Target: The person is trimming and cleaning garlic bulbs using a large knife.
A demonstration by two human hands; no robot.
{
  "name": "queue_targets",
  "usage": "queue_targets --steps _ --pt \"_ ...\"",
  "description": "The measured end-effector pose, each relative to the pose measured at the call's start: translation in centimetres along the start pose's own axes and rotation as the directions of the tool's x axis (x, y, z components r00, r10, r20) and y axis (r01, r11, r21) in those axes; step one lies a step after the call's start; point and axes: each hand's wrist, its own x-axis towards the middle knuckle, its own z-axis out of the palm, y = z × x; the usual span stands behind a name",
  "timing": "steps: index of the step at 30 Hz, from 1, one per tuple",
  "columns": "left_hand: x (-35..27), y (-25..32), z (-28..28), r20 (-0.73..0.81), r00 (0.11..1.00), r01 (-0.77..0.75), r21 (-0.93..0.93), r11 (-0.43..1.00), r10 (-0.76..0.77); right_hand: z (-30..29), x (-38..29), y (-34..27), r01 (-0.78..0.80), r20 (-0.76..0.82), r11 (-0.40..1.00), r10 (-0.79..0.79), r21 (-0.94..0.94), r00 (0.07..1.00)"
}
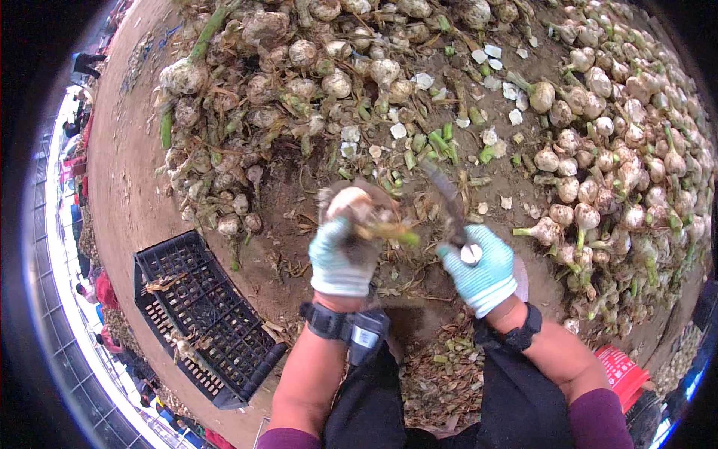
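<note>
My left hand point(342, 258), in a striped teal glove, grips a garlic bulb point(349, 203) blurred by motion. A short green and yellow stem point(401, 236) sticks out from it to the right. In my right hand point(483, 269), gloved alike, is a dark-bladed cutting tool point(446, 185), its blade pointing up and to the left, apart from the bulb. A small round white piece point(471, 254) shows at that fist; I cannot tell whether it belongs to the tool. Cut green stems point(443, 143) and pale root slices point(423, 80) litter the ground beyond both hands.
Untrimmed garlic point(303, 84) is heaped ahead and to the left. Another garlic pile point(606, 163) spreads along the right. A black plastic crate point(207, 314) lies at lower left. A red container point(620, 373) bearing writing stands by my right arm. Dry scraps point(443, 376) cover the ground between my legs.
</note>
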Motion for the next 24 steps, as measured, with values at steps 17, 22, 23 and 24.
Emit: queue_targets --steps 17,22,23,24 --pt "0.6 0.8 4.5 -0.069 0.997 0.047 0.032 0.998 -0.045 -1.9 5.7 7.8 -0.414 -0.225 0.906 0.386 -0.092 0.895" --pt "2.6 -0.6 6.3 0.001 0.994 0.095 0.46 0.883 -0.108 -1.9 6.2 8.4 -0.331 -0.111 0.939 0.34 0.093 0.934" --pt "3.9 0.5 5.2 -0.12 0.983 -0.032 0.635 0.772 0.14 -1.9 6.4 7.4 -0.338 -0.075 0.936 0.346 0.099 0.935" --pt "5.5 1.8 2.3 -0.004 0.881 -0.228 0.872 0.432 0.473 -2.1 6.4 6.6 -0.35 -0.085 0.91 0.376 0.223 0.923"
